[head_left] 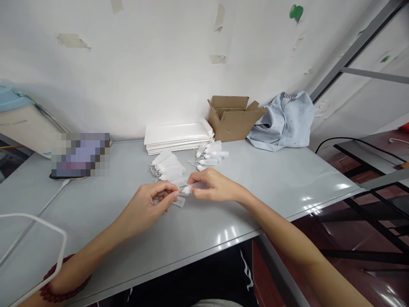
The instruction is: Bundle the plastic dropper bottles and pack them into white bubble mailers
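Note:
My left hand (153,204) and my right hand (212,185) meet over the middle of the grey table (271,183). Both are closed in a pinch on one small translucent plastic bottle (187,189), the right on its body, the left at its cap end. A clear cap or tube (179,201) lies just under the left fingers. Behind the hands lie two clusters of similar small white bottles, one at the left (168,167) and one at the right (211,154).
A stack of flat white trays (177,136) sits against the wall. An open cardboard box (231,118) and a light blue cloth bag (283,121) stand to its right. A white cable (35,219) crosses the table's left side. The table edge drops off at the right.

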Demonstrator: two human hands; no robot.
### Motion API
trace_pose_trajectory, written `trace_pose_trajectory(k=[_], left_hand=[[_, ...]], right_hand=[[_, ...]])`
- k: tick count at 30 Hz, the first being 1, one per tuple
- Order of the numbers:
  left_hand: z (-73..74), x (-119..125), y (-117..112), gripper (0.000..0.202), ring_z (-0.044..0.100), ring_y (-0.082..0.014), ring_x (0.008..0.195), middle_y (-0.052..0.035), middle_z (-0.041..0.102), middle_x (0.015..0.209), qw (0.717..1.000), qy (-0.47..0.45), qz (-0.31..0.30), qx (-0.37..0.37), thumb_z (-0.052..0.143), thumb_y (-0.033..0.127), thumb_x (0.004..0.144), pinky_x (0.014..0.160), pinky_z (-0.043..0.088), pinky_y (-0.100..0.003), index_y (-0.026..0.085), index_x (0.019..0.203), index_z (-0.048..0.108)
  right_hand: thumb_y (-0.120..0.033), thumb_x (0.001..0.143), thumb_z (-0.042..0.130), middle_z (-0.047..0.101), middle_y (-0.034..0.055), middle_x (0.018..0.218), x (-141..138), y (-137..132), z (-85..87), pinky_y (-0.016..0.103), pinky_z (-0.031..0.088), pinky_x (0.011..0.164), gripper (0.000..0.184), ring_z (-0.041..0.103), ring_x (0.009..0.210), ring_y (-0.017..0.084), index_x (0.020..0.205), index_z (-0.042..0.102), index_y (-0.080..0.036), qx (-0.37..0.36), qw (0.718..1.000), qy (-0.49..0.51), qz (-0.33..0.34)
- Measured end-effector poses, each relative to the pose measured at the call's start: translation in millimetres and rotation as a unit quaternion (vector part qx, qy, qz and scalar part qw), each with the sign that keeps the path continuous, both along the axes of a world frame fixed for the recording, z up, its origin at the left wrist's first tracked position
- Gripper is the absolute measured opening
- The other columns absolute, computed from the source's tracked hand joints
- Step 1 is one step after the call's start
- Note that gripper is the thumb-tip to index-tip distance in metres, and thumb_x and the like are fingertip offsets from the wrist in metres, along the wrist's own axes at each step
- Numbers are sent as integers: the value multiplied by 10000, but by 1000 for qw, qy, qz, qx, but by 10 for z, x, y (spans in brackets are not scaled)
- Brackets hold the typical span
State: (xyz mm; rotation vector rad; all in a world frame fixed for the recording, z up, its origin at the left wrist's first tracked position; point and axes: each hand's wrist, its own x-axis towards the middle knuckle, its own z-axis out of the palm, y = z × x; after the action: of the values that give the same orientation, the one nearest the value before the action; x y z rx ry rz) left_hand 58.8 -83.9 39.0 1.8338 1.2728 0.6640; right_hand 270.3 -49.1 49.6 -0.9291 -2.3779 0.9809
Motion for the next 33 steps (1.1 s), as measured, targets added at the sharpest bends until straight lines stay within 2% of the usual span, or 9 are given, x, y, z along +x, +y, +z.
trace_pose_trajectory(k=[7,13,20,24,33], left_hand=[[-3,10,3,207,527,-115,540,26,592,629,1000,-8,-3,-7,532,375,842,511,413,-211,207,765,626],[-3,-8,-5,208,508,-111,510,48,540,541,1000,-22,2,-23,543,380,840,501,395,-212,209,768,636],[-1,-23,50,310,504,-119,522,33,541,532,989,-113,22,-92,543,442,855,554,434,-247,185,704,631],[-46,-42,74,338,516,-122,536,-3,602,644,980,-165,35,-110,524,469,870,576,452,-273,170,804,666],[51,-6,29,274,493,-115,519,43,525,514,989,-110,43,-94,599,423,819,546,421,-239,193,672,624]], right_hand=[[-184,734,519,481,-45,596,-25,-5,-26,214,305,556,67,388,537,75,751,562,-136,3,1000,14,3],[-181,728,526,467,-54,602,-33,-1,-77,208,302,549,59,382,533,71,765,552,-144,14,1000,27,6],[-196,778,512,522,-26,686,-29,-6,-55,215,336,577,85,442,619,98,820,570,-150,-2,999,53,-12],[-205,793,512,534,-18,710,-3,5,-26,225,347,600,89,451,637,102,818,576,-148,-7,997,65,-27],[-189,771,531,534,-20,702,-19,-9,-35,223,340,584,72,448,631,100,813,574,-150,-12,998,52,-28]])
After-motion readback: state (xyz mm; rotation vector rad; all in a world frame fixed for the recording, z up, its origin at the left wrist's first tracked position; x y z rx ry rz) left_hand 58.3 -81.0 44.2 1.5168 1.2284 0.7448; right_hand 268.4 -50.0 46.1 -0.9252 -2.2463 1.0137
